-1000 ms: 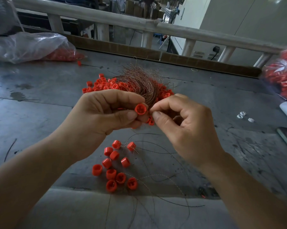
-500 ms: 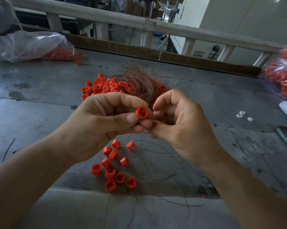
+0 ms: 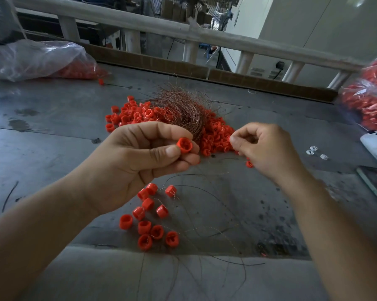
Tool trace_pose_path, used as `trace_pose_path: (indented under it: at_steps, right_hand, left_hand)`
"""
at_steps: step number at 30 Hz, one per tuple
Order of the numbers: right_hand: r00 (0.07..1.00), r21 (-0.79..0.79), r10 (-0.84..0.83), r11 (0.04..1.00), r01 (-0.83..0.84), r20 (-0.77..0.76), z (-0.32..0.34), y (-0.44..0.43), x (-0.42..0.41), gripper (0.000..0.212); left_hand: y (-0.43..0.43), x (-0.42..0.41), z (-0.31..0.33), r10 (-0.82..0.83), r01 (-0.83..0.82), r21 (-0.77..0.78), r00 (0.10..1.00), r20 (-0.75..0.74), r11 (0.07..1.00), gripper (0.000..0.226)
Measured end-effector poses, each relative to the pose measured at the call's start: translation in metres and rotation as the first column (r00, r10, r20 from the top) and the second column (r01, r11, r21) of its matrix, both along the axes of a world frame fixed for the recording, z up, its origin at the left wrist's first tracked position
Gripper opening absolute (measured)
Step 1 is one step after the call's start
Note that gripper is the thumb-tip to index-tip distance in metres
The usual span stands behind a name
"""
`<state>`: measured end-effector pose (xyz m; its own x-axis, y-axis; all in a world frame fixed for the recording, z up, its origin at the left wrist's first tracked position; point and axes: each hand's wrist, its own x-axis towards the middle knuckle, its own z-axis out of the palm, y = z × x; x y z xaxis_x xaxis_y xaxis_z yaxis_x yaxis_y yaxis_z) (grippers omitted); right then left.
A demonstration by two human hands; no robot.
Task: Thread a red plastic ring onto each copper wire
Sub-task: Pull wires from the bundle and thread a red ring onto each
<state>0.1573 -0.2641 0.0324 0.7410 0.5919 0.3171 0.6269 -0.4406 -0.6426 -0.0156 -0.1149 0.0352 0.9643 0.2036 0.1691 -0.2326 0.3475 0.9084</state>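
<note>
My left hand (image 3: pixel 137 164) pinches a red plastic ring (image 3: pixel 184 145) between thumb and forefinger, its opening turned toward me. My right hand (image 3: pixel 263 148) is off to the right with fingers curled, thumb and forefinger pinched together as on a thin copper wire that is too fine to make out. Behind both hands lies a heap of loose red rings (image 3: pixel 213 135) with a tangled bundle of copper wire (image 3: pixel 183 105) on top. Below my hands sit several rings with wires in them (image 3: pixel 152 216), their wires trailing toward the table's near edge.
The grey metal table (image 3: pixel 52 127) holds a clear bag of red rings (image 3: pixel 42 59) at far left and another bag (image 3: pixel 370 98) at far right. A white phone (image 3: pixel 376 144), a dark slab (image 3: pixel 376 181) and small white bits (image 3: pixel 313 151) lie right. A railing (image 3: pixel 139 20) runs behind.
My right hand has pulled away to the right from the ring it was touching. My left hand keeps the ring in about the same place.
</note>
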Motion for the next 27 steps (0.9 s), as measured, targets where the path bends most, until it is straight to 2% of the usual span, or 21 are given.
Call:
trace_pose_path:
  at_steps: [3,7,11,18,21,23,27]
  right_hand:
    - [0.997,-0.131,0.027,0.991,-0.017,0.075,-0.014,0.005,0.005,0.007]
    - [0.982,-0.169,0.119,0.981,-0.094,0.147,-0.024,0.016,0.004,0.017]
    - [0.951,-0.284,0.193,0.951,-0.121,0.240,-0.033,0.027,0.000,0.027]
    - [0.964,-0.248,0.164,0.962,-0.110,0.208,-0.034,0.027,0.003,0.015]
    - [0.991,-0.160,0.099,0.984,-0.083,0.094,-0.027,0.023,0.003,0.010]
    - [0.993,-0.022,0.085,0.996,-0.087,-0.083,-0.017,0.018,0.002,0.011]
    - [0.880,0.308,0.299,0.933,-0.187,-0.370,0.006,0.007,-0.011,0.028]
  left_hand:
    - [-0.001,-0.001,0.000,0.010,-0.011,-0.010,1.000,-0.015,1.000,0.022]
    - [-0.001,0.000,0.000,0.039,-0.040,-0.022,0.999,-0.032,0.999,0.022]
    - [-0.002,0.002,0.000,0.052,-0.053,-0.029,0.998,-0.040,0.998,0.022]
    - [-0.001,0.003,-0.001,0.053,-0.054,-0.018,0.997,-0.054,0.998,0.023]
    - [0.000,0.003,-0.001,0.066,-0.066,-0.007,0.996,-0.060,0.998,0.023]
    - [0.001,0.003,-0.001,0.073,-0.073,0.007,0.995,-0.068,0.997,0.023]
    - [0.001,0.004,-0.004,0.081,-0.076,0.054,0.993,-0.086,0.996,0.019]
